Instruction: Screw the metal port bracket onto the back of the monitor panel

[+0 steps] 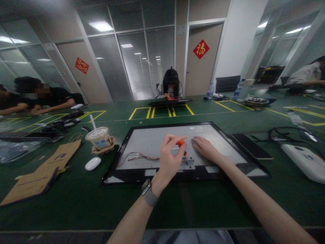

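Note:
A monitor panel [152, 137] lies face down on the green table, its grey metal back up, with thin red and white wires [134, 157] at its lower left. My left hand [170, 157] pinches an orange-handled screwdriver [180, 143] held upright over a small metal bracket [189, 162] near the panel's lower edge. My right hand [207, 149] rests flat on the panel just right of the screwdriver, fingers stretched out. A watch sits on my left wrist.
A lidded drink cup [99, 138] with a straw, a white mouse [92, 163] and a brown paper bag [40, 173] lie to the left. A dark phone [251, 145], a white device [304, 162] and cables lie to the right. Other people sit across and at the sides.

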The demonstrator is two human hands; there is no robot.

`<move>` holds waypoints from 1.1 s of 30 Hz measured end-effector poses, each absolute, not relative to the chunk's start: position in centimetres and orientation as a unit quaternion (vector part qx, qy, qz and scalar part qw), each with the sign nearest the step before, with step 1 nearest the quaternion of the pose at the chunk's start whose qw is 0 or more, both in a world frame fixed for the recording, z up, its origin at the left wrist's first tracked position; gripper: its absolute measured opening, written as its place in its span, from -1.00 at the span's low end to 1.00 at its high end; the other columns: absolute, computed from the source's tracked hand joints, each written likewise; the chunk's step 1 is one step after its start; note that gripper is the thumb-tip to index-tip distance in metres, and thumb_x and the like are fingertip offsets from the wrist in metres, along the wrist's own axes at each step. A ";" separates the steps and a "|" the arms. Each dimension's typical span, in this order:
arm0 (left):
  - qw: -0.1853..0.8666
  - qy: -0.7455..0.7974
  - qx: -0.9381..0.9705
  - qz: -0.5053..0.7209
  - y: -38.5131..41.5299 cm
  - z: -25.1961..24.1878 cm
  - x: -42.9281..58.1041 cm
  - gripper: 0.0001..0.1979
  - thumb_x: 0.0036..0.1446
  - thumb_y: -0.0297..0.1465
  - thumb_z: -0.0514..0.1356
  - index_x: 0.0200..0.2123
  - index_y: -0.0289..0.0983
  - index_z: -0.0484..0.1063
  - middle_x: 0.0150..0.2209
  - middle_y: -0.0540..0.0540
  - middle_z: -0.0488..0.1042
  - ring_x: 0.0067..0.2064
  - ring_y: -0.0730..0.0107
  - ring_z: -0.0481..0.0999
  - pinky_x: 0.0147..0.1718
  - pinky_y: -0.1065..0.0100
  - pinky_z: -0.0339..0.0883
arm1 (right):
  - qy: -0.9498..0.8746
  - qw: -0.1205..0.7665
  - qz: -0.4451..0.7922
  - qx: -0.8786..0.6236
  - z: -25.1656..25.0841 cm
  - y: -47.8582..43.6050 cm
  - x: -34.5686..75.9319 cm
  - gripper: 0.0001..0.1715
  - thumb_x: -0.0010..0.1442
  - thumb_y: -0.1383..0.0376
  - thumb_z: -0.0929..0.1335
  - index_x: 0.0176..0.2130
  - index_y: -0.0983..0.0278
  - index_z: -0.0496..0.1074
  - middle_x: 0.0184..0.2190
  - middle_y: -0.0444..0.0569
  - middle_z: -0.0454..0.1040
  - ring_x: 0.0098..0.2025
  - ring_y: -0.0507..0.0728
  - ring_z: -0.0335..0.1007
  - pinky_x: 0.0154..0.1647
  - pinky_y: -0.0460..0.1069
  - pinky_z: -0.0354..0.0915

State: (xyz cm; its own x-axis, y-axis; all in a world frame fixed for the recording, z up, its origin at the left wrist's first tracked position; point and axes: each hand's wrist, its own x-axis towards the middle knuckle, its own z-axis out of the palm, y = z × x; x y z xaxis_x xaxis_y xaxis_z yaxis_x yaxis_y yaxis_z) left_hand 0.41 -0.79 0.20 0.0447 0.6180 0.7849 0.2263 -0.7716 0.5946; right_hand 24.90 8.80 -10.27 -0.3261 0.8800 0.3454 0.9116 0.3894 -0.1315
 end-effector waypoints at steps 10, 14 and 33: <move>0.175 0.275 0.726 0.605 -1.0 0.2 0.2 -0.70 0.37 -0.46 0.09 0.09 -0.22 0.49 -0.10 -0.14 0.52 -0.08 0.33 0.54 -0.05 0.28 0.45 | -0.813 0.185 -0.036 -0.551 -10.1 8.7 24.8 -0.52 0.39 0.28 0.19 0.20 0.34 0.41 0.22 0.26 0.42 0.24 0.32 0.35 0.24 0.21 0.30; 0.145 0.296 0.717 0.614 -1.0 0.3 0.3 -0.77 0.32 -0.42 0.19 -0.01 -0.22 0.55 -0.24 -0.06 0.44 -0.22 0.40 0.51 -0.15 0.35 0.45 | -0.812 0.191 -0.034 -0.550 -10.1 8.6 24.8 -0.52 0.39 0.28 0.19 0.20 0.34 0.41 0.22 0.26 0.43 0.24 0.32 0.36 0.24 0.22 0.29; 0.197 0.293 0.725 0.591 -1.1 0.2 0.1 -0.65 0.38 -0.47 0.02 0.13 -0.25 0.45 -0.06 -0.16 0.50 -0.08 0.31 0.53 -0.06 0.26 0.44 | -0.811 0.177 -0.027 -0.557 -9.6 8.2 24.5 -0.51 0.40 0.27 0.18 0.22 0.34 0.39 0.25 0.26 0.40 0.27 0.33 0.33 0.24 0.22 0.29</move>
